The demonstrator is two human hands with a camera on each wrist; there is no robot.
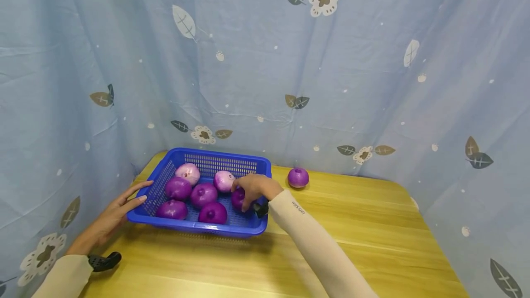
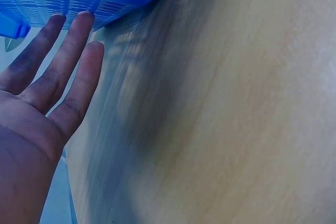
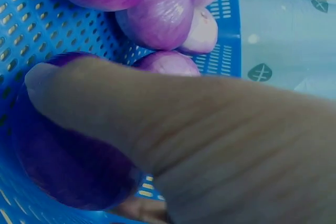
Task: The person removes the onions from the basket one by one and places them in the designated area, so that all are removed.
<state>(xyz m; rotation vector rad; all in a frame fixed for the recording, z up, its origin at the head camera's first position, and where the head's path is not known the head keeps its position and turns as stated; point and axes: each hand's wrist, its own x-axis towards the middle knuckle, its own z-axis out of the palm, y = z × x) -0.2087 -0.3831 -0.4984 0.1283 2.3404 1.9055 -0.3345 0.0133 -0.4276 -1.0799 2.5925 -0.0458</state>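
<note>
A blue plastic basket (image 1: 198, 229) with slotted walls holds several red onions, among them a dark one (image 1: 213, 213) at the front and a paler one (image 1: 187, 174) at the back left. My right hand (image 1: 253, 186) reaches over the basket's right side and grips a red onion (image 3: 73, 156). In the right wrist view the thumb lies across that onion's skin, with fingertips partly showing beneath it. At the basket's left end, my left hand (image 1: 120, 210) touches the rim and wall with fingers spread and fairly straight (image 2: 58, 77).
One more red onion (image 1: 298, 177) sits on the wooden table (image 1: 352, 233) just right of the basket. A blue curtain (image 1: 265, 59) with leaves and flowers hangs behind the table and along both sides. Each wrist wears a black strap-like device (image 1: 104, 261).
</note>
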